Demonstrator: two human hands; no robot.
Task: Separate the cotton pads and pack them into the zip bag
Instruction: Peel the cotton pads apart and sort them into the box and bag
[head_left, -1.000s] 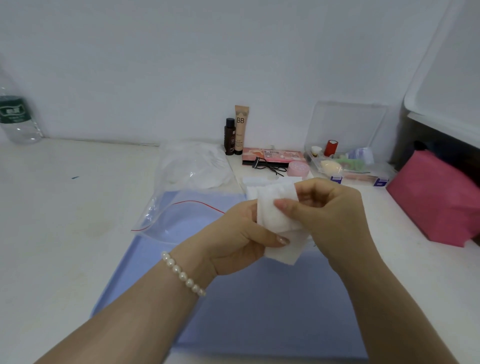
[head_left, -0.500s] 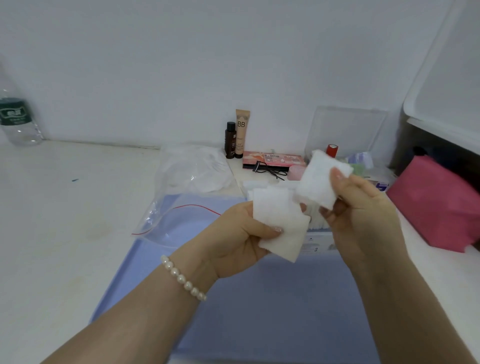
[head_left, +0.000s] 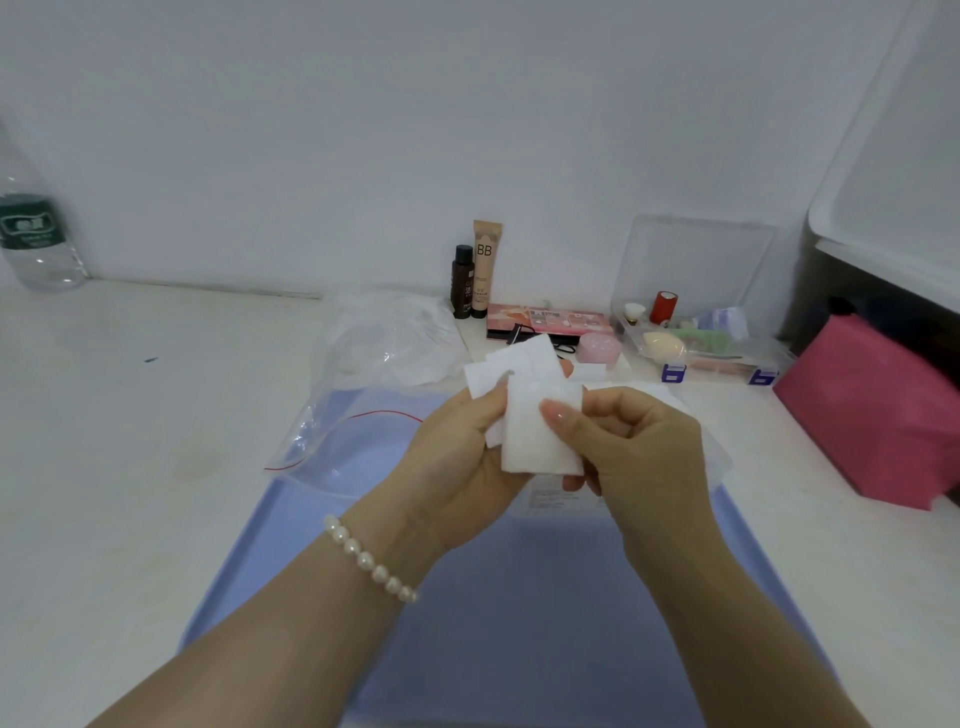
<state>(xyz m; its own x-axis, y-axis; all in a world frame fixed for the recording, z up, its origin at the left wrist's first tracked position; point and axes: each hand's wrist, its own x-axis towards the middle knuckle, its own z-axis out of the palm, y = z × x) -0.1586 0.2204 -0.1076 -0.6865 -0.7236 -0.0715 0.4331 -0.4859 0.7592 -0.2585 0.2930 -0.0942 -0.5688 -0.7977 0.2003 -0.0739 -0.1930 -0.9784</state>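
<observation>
Both hands meet above the blue tray (head_left: 291, 545), holding white square cotton pads (head_left: 535, 441). My left hand (head_left: 462, 467) grips a fanned stack of pads, with two of them sticking up behind at the top (head_left: 519, 364). My right hand (head_left: 639, 452) pinches the front pad with thumb and fingers. The clear zip bag (head_left: 343, 441) with its red seal line lies open on the tray's far left corner, left of my hands. A second clear packet (head_left: 706, 447) lies partly hidden under my right hand.
At the back stand a BB tube (head_left: 487, 267), a dark bottle (head_left: 462, 283), a pink palette (head_left: 550, 322), and an open clear box (head_left: 701, 332) of small items. A crumpled plastic bag (head_left: 389, 338), a pink pouch (head_left: 872, 410) at right and a water bottle (head_left: 31, 239) at far left.
My right hand, which had pulled one pad away up to the right, has come back and laid it against the stack in my left hand.
</observation>
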